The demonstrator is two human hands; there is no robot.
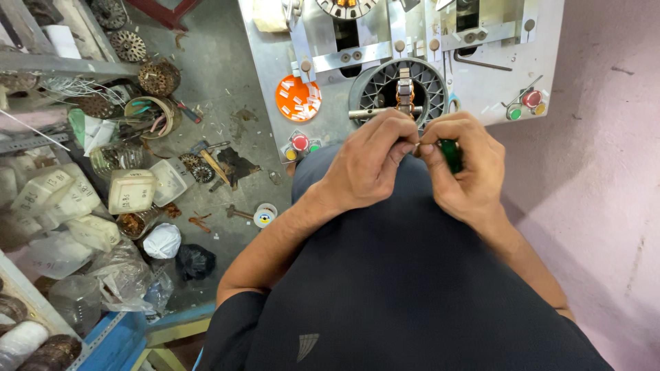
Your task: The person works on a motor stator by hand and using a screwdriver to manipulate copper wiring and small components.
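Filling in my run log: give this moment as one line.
left hand: pinching small part | right hand: holds green tool | hands meet before round slotted stator on grey machine panel

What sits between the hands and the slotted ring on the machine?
Nothing visible. Both hands, left hand and right hand, meet right at the near edge of the slotted ring; a green-handled tool sits in the right hand.

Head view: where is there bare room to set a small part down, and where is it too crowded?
Bare grey floor lies between the grey metal machine panel and the round wound coils. The panel's right end below the black hex key is also bare. It is crowded around the white plastic tubs and at the black slotted ring, where both hands meet.
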